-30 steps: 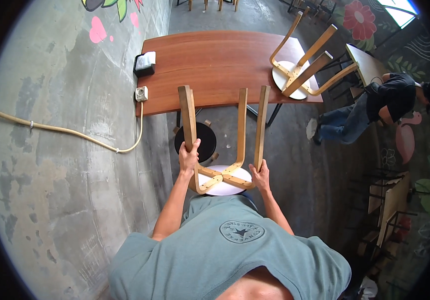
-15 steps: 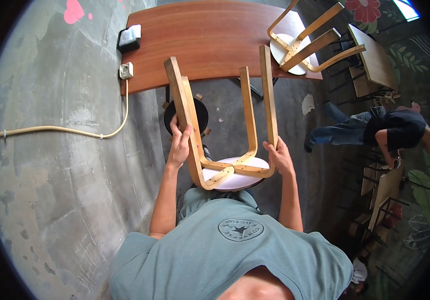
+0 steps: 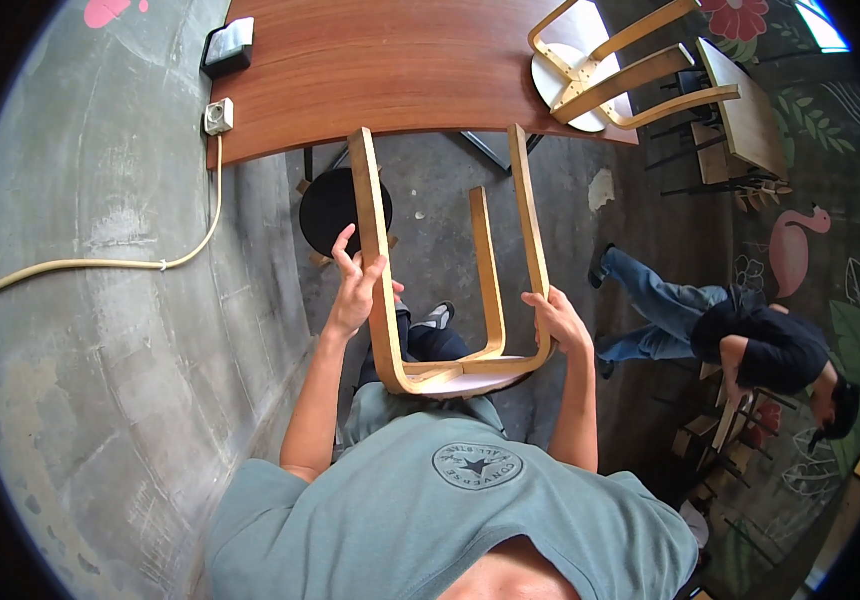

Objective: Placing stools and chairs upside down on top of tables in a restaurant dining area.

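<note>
Upside down in front of my body is a wooden stool (image 3: pixel 525 215), its bent legs pointing up and its white seat low, against my lap. My left hand (image 3: pixel 355 288) grips the left leg; the thumb lies in front, one finger points up, and other fingertips show behind the wood. On the right leg, near its lower bend, my right hand (image 3: pixel 562 322) is closed with the thumb toward the inside. The stool's fourth leg is mostly hidden behind the left one.
A reddish-brown table (image 3: pixel 380 80) stands ahead, with another upturned stool (image 3: pixel 560 85) at its right and a black holder (image 3: pixel 228 48) at its left. Below is a black-topped stool (image 3: pixel 335 212). A concrete wall (image 3: pixel 130 330) closes the left; a person (image 3: pixel 750 340) bends at the right.
The held stool has tipped, so its seat shows nearly edge-on, and both hands still grip it. The table has shifted up and left in view. The person at right has stepped and turned.
</note>
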A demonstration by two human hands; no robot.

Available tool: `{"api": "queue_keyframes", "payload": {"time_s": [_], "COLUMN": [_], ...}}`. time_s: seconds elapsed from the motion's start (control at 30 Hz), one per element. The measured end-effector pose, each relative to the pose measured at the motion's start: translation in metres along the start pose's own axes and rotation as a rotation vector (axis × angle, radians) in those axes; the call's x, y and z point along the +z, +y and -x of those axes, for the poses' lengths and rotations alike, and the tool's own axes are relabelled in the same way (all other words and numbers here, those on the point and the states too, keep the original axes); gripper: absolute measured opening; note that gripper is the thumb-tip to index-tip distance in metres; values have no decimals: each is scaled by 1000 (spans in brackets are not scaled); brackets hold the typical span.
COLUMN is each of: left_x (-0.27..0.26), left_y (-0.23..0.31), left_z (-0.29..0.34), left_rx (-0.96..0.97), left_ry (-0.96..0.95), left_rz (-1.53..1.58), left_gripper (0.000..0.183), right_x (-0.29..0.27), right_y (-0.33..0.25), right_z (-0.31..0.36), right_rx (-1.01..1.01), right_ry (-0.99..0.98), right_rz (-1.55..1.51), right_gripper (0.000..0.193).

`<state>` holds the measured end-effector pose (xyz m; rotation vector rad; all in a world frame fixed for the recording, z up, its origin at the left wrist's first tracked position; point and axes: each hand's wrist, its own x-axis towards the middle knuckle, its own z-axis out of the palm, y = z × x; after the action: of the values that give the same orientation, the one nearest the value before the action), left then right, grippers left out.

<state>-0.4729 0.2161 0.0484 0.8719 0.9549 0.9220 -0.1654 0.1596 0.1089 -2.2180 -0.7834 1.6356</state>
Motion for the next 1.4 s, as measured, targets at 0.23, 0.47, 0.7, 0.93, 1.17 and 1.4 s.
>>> {"api": "queue_keyframes", "payload": {"time_s": [0.23,0.47,0.7,0.93,1.17,1.4], "left_x": [-34,3,40,122,98,33], "left_y": [-170,-280,-278,-312,-372,-399], "left_z": [20,56,-45,-160,-252,-323], "left_rx": [-494,-550,-519,-479,-384,-217], "left_ry": [40,-70,372,643,843,949], "left_rz": [280,75,-122,-617,-484,-555], "left_gripper": [57,67,70,78,77,60], "right_x": [-6,-45,-73,-61,-80,-35], "right_y": [37,45,138,258,208,116], "right_z": [-71,-169,-261,-346,-477,-544], "right_rx": [66,225,288,-21,-156,-87], "right_ry": [-23,25,-312,47,174,-30], "right_rz": [75,313,-421,-870,-656,-240], "right_gripper": [27,36,60,66,49,41]}}
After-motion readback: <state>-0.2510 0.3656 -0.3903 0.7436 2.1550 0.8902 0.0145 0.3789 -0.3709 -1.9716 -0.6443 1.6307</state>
